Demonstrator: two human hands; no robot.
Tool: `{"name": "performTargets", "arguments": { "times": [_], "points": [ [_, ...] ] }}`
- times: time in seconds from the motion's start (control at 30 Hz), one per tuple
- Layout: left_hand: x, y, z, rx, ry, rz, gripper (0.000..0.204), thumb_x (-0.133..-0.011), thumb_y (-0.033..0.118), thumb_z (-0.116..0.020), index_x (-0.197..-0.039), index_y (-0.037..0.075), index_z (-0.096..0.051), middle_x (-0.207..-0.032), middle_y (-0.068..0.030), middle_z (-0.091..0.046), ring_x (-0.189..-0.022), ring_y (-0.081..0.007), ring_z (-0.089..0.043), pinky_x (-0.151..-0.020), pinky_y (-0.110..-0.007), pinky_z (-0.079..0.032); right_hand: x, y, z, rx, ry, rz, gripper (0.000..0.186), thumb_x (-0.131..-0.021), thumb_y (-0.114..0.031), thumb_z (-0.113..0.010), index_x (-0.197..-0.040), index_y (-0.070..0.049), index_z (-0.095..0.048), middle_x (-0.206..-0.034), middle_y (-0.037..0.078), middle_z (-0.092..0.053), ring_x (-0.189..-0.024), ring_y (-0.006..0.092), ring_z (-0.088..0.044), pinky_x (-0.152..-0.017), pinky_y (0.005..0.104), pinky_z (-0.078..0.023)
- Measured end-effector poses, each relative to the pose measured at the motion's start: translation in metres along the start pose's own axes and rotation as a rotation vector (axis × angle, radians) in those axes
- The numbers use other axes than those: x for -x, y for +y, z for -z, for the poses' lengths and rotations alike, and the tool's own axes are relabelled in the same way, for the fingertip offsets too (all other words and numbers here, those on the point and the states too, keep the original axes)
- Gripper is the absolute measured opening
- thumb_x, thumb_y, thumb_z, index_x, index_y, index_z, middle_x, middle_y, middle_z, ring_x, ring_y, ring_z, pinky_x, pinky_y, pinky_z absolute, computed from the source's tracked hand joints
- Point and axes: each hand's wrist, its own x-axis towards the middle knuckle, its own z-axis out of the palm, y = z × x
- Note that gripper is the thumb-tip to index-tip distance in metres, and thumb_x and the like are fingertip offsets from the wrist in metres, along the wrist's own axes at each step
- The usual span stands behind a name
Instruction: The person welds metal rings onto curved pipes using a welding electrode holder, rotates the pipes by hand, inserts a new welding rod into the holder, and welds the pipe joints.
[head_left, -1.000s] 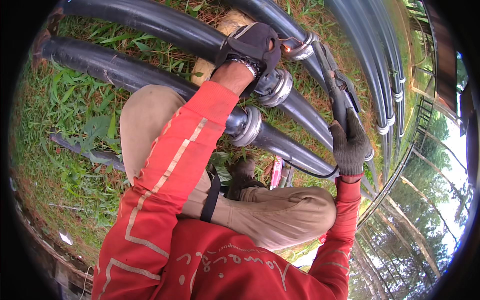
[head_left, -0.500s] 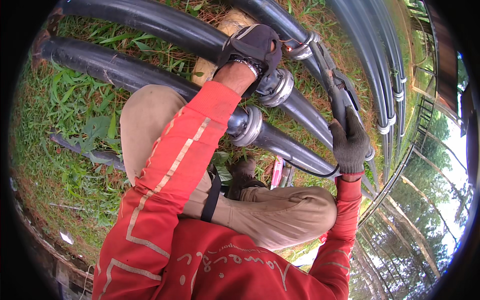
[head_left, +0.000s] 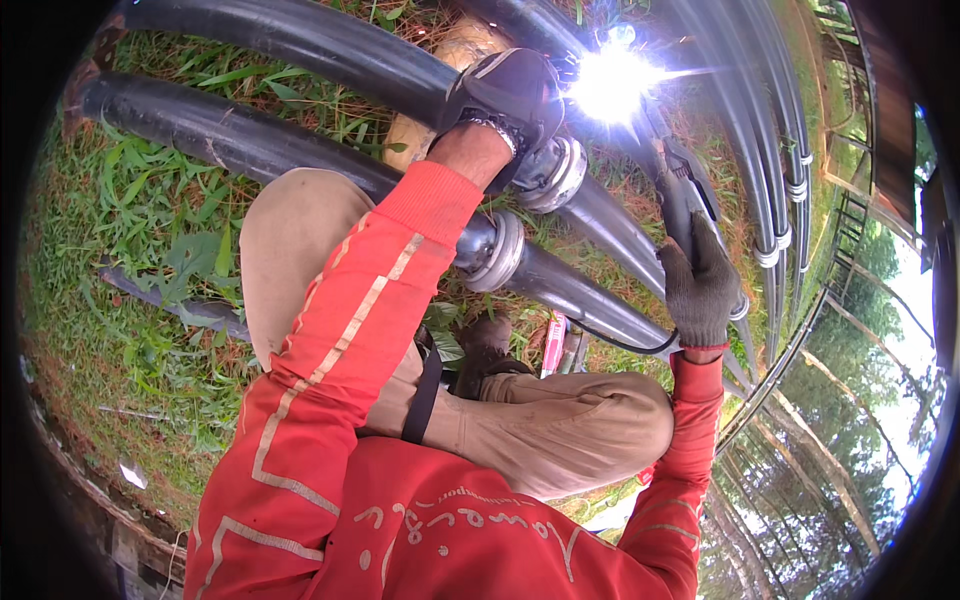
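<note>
My left hand [head_left: 498,100], in a black glove with a bare wrist, rests over the middle black pipe [head_left: 300,45], beside its silver-ringed joint [head_left: 550,185]. Its fingers are mostly hidden. My right hand [head_left: 697,295], in a dark knitted glove, grips a dark welding holder [head_left: 680,175] with a cable. The holder's tip points at the upper pipe [head_left: 515,22], where a white-blue arc glare [head_left: 612,82] hides the joint. A nearer pipe [head_left: 230,135] has another silver-ringed joint [head_left: 490,250].
Several curved pipes [head_left: 745,130] run along the right. A pale log [head_left: 405,140] lies under the pipes on grass [head_left: 150,220]. A red-and-white packet [head_left: 554,340] lies beside my bent leg. A railing [head_left: 845,240] and trees [head_left: 800,450] stand at the right.
A bright arc has flared at the holder's tip where a small orange glow was earlier. My hands and arms have barely moved.
</note>
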Motion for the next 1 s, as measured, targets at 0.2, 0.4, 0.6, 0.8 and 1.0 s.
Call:
{"name": "performTargets", "arguments": {
  "times": [0.2,0.4,0.6,0.8,1.0],
  "points": [
    [-0.007,-0.004,-0.010,0.014,-0.013,-0.003,0.029,-0.097,0.029,-0.067,-0.109,0.009,-0.085,-0.094,-0.0171,-0.082,-0.087,-0.0322,-0.080,-0.082,-0.044,-0.062,0.001,0.014,-0.008,-0.100,-0.005,-0.046,0.053,-0.100,-0.016,-0.080,-0.144,0.010,-0.068,-0.129,0.023,-0.080,-0.121,0.0208,-0.075,-0.104,0.0360,-0.057],
    [-0.013,-0.014,-0.022,-0.244,0.104,-0.207,0.032,-0.098,0.035,-0.063,-0.095,0.010,-0.082,-0.096,-0.0207,-0.080,-0.093,-0.0442,-0.077,-0.080,-0.056,-0.059,-0.001,0.012,-0.009,-0.096,-0.019,-0.031,0.054,-0.100,-0.012,-0.080,-0.146,0.012,-0.066,-0.131,0.021,-0.079,-0.119,0.0206,-0.075,-0.103,0.0347,-0.058],
    [-0.008,0.001,-0.002,0.050,0.007,0.008,0.029,-0.097,0.030,-0.067,-0.107,0.009,-0.085,-0.093,-0.0167,-0.082,-0.086,-0.0348,-0.079,-0.080,-0.045,-0.061,0.008,0.019,-0.007,-0.314,0.071,-0.069,0.053,-0.101,-0.009,-0.080,-0.148,0.013,-0.064,-0.128,0.017,-0.078,-0.114,0.0171,-0.073,-0.099,0.0324,-0.058],
    [-0.003,-0.001,-0.005,0.085,0.063,-0.035,0.031,-0.099,0.034,-0.068,-0.105,0.008,-0.083,-0.090,-0.0178,-0.080,-0.083,-0.0372,-0.077,-0.078,-0.048,-0.059,0.004,0.016,-0.005,-0.166,0.022,-0.083,0.053,-0.100,-0.010,-0.080,-0.146,0.011,-0.067,-0.125,0.016,-0.080,-0.114,0.0152,-0.073,-0.100,0.0336,-0.058],
    [-0.007,-0.001,-0.004,0.013,0.012,-0.023,0.030,-0.099,0.033,-0.068,-0.106,0.008,-0.084,-0.091,-0.0177,-0.080,-0.084,-0.0368,-0.077,-0.080,-0.048,-0.059,0.002,0.013,-0.006,-0.226,-0.006,-0.060,0.054,-0.100,-0.012,-0.082,-0.146,0.012,-0.067,-0.127,0.018,-0.080,-0.114,0.0160,-0.073,-0.100,0.0337,-0.058]
  ]
}}
